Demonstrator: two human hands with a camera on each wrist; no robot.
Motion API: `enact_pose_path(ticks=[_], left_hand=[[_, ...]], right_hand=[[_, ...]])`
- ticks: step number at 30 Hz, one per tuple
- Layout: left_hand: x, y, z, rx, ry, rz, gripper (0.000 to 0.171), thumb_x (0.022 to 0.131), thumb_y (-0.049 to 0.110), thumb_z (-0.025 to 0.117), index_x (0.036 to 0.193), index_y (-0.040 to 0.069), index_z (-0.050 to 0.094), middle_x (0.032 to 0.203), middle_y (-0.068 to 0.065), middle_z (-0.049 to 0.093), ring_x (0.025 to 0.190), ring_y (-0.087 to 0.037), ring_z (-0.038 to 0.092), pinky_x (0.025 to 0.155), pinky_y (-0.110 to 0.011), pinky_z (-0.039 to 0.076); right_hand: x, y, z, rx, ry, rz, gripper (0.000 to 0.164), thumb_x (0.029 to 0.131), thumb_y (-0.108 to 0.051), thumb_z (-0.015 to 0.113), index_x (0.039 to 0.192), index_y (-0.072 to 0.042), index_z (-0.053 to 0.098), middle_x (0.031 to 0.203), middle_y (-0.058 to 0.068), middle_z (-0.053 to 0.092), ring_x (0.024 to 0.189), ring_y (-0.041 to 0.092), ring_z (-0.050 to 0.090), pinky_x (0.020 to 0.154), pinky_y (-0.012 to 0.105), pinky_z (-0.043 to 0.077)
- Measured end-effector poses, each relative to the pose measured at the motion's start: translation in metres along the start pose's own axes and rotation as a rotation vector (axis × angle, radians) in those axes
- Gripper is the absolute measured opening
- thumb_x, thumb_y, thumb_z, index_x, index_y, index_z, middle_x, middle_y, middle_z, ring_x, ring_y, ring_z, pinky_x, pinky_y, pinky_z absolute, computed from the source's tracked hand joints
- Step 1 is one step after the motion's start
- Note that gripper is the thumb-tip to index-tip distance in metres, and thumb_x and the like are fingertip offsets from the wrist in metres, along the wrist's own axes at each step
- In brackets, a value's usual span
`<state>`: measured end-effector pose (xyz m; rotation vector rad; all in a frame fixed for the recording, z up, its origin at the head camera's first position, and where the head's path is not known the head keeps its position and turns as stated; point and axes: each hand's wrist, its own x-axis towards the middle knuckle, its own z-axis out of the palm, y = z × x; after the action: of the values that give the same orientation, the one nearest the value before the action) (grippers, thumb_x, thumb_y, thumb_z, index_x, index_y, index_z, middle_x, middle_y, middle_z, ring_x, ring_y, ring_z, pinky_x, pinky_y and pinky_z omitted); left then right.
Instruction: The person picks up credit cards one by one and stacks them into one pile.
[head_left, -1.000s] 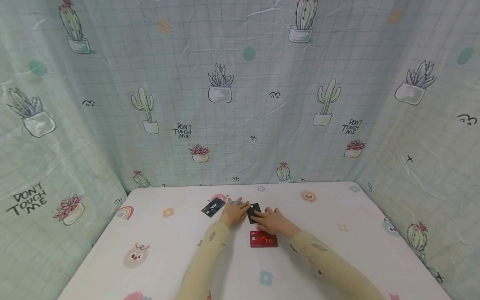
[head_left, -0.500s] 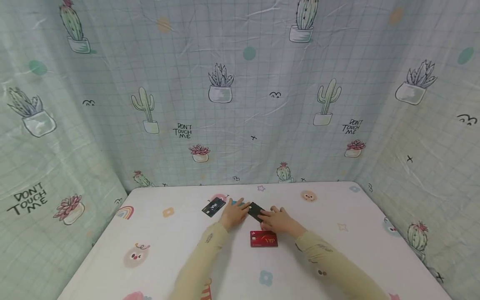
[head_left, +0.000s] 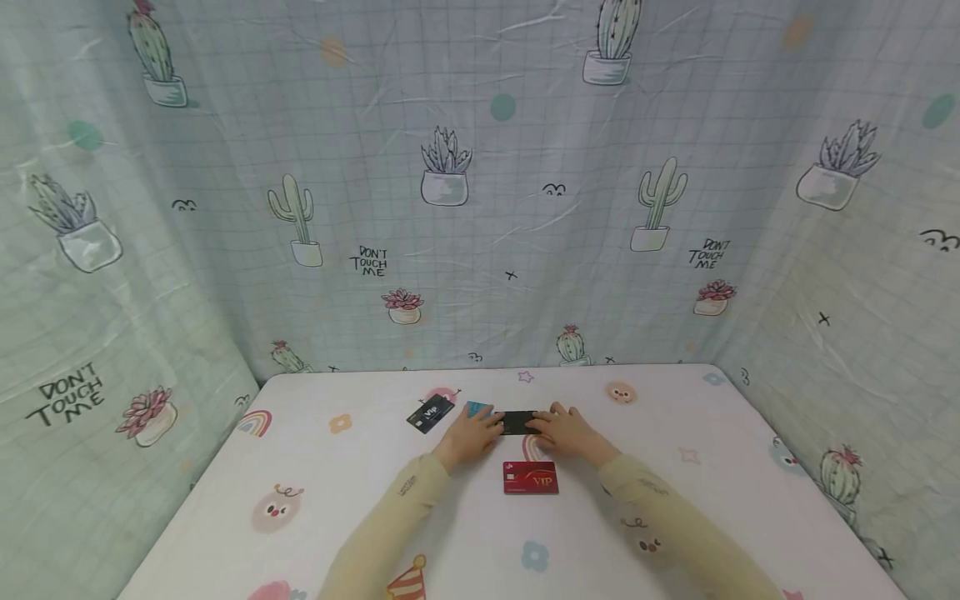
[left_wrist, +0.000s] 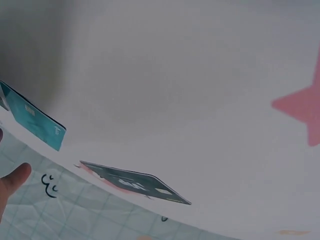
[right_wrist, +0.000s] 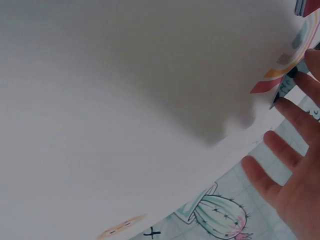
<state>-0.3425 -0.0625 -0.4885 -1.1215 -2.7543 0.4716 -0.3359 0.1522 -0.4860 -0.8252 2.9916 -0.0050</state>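
At the far middle of the table, a black card point(head_left: 519, 422) lies lengthwise between both hands. My left hand point(head_left: 471, 437) holds its left end with the fingertips. The right hand point(head_left: 564, 431) pinches the card's right end; in the right wrist view the thumb and first fingers of this hand point(right_wrist: 295, 150) meet at the card's end, the other fingers spread. Right behind the left hand a blue card point(head_left: 477, 408) shows partly, and the left wrist view has that blue card point(left_wrist: 37, 120) beside a fingertip.
A black VIP card point(head_left: 431, 413) lies tilted to the left of the left hand. Nearer the person, a red VIP card point(head_left: 530, 478) sits squarely on the white printed table point(head_left: 360, 483). Cactus-print cloth point(head_left: 480, 333) rises behind the table and along both sides.
The black card has turned from nearly upright, through a slant, to lying left to right. My right hand has shifted slightly right with its end; the left hand stays close to its place.
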Motion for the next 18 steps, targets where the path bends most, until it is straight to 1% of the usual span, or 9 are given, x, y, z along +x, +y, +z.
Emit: enact_pose_path(ticks=[2,4,6,8,9,12,15,18], left_hand=[[0.003,0.0,0.002,-0.013,0.013,-0.009,0.03,0.093,0.032,0.043,0.121,0.024,0.051,0.136,0.004,0.045,0.128,-0.019,0.038,0.101,-0.047,0.034],[0.006,0.0,0.005,-0.018,0.044,-0.015,0.026,0.092,0.031,0.045,0.116,0.023,0.052,0.13,0.004,0.05,0.124,-0.02,0.042,0.098,-0.046,0.038],[0.01,0.0,0.008,-0.014,0.077,-0.019,0.023,0.092,0.032,0.046,0.112,0.023,0.051,0.123,0.004,0.055,0.118,-0.019,0.047,0.094,-0.043,0.042],[0.014,0.001,0.009,-0.011,0.111,-0.024,0.024,0.091,0.032,0.048,0.112,0.023,0.052,0.116,0.004,0.057,0.11,-0.018,0.049,0.089,-0.04,0.044],[0.016,0.001,0.01,-0.008,0.117,-0.028,0.025,0.091,0.033,0.048,0.113,0.022,0.052,0.113,0.003,0.057,0.107,-0.018,0.049,0.087,-0.038,0.045],[0.021,0.002,0.01,-0.008,0.099,-0.058,0.033,0.091,0.036,0.045,0.12,0.021,0.05,0.114,0.002,0.056,0.107,-0.017,0.048,0.088,-0.037,0.043],[0.025,0.003,0.008,-0.019,0.049,-0.101,0.04,0.092,0.039,0.042,0.126,0.02,0.048,0.12,0.001,0.054,0.113,-0.018,0.046,0.093,-0.039,0.04],[0.028,0.003,0.005,-0.039,0.012,-0.142,0.044,0.091,0.043,0.042,0.128,0.019,0.047,0.123,0.001,0.053,0.116,-0.018,0.044,0.096,-0.04,0.039]], right_hand=[[0.001,0.002,0.0,-0.004,0.027,-0.021,0.037,0.087,-0.033,0.053,0.121,-0.018,0.054,0.124,0.006,0.054,0.102,0.023,0.044,0.087,0.05,0.04],[0.003,0.004,0.0,-0.011,0.045,-0.03,0.038,0.085,-0.033,0.057,0.12,-0.018,0.054,0.12,0.005,0.056,0.1,0.022,0.044,0.087,0.048,0.042],[0.005,0.006,0.0,-0.024,0.051,-0.028,0.041,0.084,-0.035,0.058,0.121,-0.018,0.053,0.118,0.004,0.056,0.1,0.021,0.044,0.087,0.046,0.042],[0.007,0.007,0.0,-0.035,0.065,-0.024,0.043,0.083,-0.036,0.059,0.121,-0.017,0.053,0.114,0.005,0.057,0.099,0.022,0.044,0.087,0.045,0.043],[0.008,0.007,0.0,-0.044,0.07,-0.022,0.043,0.083,-0.036,0.059,0.121,-0.016,0.053,0.113,0.005,0.057,0.1,0.022,0.045,0.086,0.045,0.043],[0.012,0.008,0.001,-0.076,0.084,-0.018,0.044,0.084,-0.037,0.058,0.121,-0.014,0.052,0.111,0.007,0.056,0.101,0.023,0.045,0.086,0.044,0.043],[0.015,0.01,0.002,-0.097,0.079,-0.009,0.048,0.084,-0.042,0.056,0.121,-0.012,0.052,0.113,0.008,0.055,0.105,0.025,0.045,0.088,0.046,0.042],[0.018,0.011,0.003,-0.112,0.066,0.007,0.054,0.082,-0.048,0.055,0.122,-0.011,0.052,0.114,0.008,0.054,0.106,0.025,0.045,0.089,0.047,0.041]])
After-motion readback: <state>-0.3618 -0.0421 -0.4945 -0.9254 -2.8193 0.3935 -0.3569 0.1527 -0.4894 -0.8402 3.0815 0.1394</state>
